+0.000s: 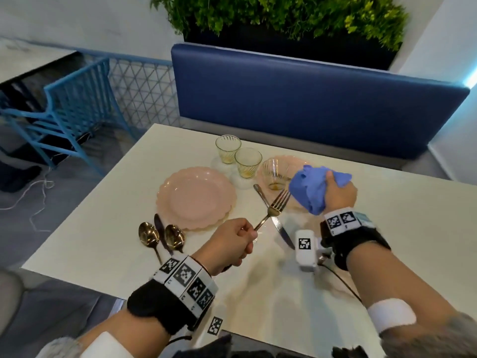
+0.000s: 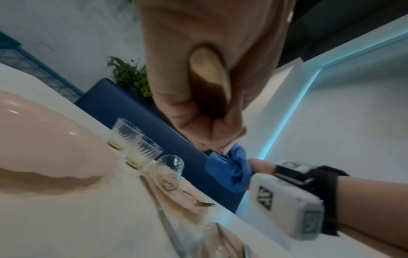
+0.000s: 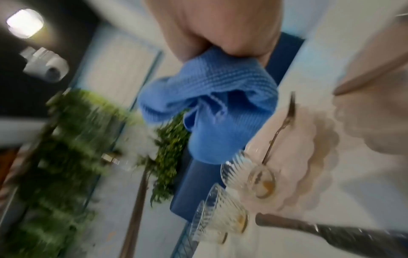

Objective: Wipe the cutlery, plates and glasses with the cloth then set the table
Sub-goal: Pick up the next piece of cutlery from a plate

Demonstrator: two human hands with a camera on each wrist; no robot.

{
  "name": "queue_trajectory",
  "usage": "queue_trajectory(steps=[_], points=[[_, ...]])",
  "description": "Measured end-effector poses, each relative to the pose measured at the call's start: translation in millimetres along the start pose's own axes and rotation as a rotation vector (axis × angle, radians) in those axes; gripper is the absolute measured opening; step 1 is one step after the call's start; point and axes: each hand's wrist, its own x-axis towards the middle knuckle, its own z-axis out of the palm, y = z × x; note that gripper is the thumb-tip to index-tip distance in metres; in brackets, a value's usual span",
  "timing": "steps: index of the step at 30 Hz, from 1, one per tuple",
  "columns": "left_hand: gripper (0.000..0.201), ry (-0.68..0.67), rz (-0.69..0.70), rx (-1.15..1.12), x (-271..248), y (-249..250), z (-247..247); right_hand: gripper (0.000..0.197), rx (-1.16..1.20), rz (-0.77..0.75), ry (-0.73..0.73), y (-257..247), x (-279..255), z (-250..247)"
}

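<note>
A slim gold-toned metal fork with four tines is held above the middle of the white table, tines pointing toward the far edge and the crumpled blue waffle-weave cloth. The left hand is curled in a fist round the fork's handle, the handle end poking out under the palm in the left wrist view. The right hand is raised over the right part of the table, fingers bunched round the cloth, which hangs down in folds just beside the tines. Under the fork a steel knife lies flat on the table. A scalloped pink plate sits left of it, with three ribbed clear glasses toward the far edge
</note>
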Motion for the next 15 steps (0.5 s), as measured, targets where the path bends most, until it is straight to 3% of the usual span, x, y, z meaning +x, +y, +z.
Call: queue_trajectory(steps=[1, 3, 6, 10, 12, 15], points=[[0.02, 0.04, -0.002, -0.05, -0.6, -3.3, -7.7, 0.042, 0.134, 0.018, -0.033, 1.1, 3.2, -0.8], [0.02, 0.108, 0.014, -0.136, 3.8, -6.9, -15.8, 0.043, 0.34, 0.049, -0.237, 2.2, -16.8, 15.0], [0.022, 0.067, 0.058, -0.111, 6.7, -6.0, -10.1, 0.037, 0.426, 0.163, -0.588, 1.0, -80.4, 57.3], [0.023, -0.165, 0.01, -0.222, -15.4, -18.3, -17.7, 0.038, 0.616, 0.225, -0.477, -17.9, -86.2, 71.4], [0.03, -0.135, -0.019, -0.31, -19.7, -26.4, -30.3, 0.034, 0.663, 0.211, -0.503, -27.9, -82.1, 69.0], [0.034, 0.021, -0.006, -0.379, -16.3, -30.6, -46.0, 0.03, 0.517, 0.13, -0.729, -34.1, -113.8, 87.5]])
